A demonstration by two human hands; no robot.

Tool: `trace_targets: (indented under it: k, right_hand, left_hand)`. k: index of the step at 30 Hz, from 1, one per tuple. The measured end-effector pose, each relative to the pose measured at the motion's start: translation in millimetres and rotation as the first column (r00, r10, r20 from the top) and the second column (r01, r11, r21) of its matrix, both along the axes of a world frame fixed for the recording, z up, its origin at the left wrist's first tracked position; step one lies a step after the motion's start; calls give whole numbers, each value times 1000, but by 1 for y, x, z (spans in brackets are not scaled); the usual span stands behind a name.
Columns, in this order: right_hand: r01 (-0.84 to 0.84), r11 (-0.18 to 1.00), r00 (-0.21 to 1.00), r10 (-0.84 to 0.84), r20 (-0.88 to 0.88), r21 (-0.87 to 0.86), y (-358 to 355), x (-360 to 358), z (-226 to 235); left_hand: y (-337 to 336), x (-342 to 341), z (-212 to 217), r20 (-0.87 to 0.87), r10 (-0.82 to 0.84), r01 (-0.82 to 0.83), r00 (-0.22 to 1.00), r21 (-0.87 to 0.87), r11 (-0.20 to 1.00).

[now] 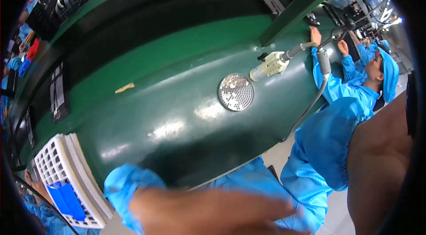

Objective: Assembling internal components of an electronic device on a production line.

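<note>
My left hand is raised close to the camera at the lower edge, smeared by motion. Its fingers point right, and I cannot make out whether they hold anything. My right hand looms very near the camera at the right rim, above a blue sleeve; its fingers are hidden. Beyond them on the green bench lies a round silvery plate dotted with many small holes or pieces. Just right of the plate is a cream-coloured tool with a clear cylindrical end, joined to a grey hose.
White grid trays are stacked at the lower left, with a blue piece on top. A tan scrap lies on the bench. Behind runs a dark belt. A green post rises at right, near a blue-clad co-worker.
</note>
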State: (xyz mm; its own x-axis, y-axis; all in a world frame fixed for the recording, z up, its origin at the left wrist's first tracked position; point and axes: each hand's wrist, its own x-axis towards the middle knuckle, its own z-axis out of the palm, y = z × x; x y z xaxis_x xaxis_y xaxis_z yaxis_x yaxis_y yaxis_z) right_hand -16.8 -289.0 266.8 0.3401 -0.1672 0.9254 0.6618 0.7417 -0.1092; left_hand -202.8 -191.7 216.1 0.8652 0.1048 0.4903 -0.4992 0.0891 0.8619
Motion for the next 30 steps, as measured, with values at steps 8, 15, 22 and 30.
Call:
trace_targets:
  k: [8, 15, 22, 30]
  right_hand:
    - [-20, 1000, 998, 19, 53, 12, -7, 13, -4]
    - [-35, 999, 998, 36, 56, -22, -6, 15, -3]
    - [-25, 999, 992, 30, 125, -42, -9, 16, -5]
    - [-12, 996, 985, 26, 173, -83, -6, 23, -7]
  left_hand:
    - [-21, -17, 0, -50, 48, -44, 998, 88, 995]
    - [-22, -37, 0, -136, 90, -74, 987, 122, 990]
    - [-14, -54, -21, -153, 115, -89, 982, 168, 982]
    - [1, -69, -34, -204, 141, -99, 969, 202, 974]
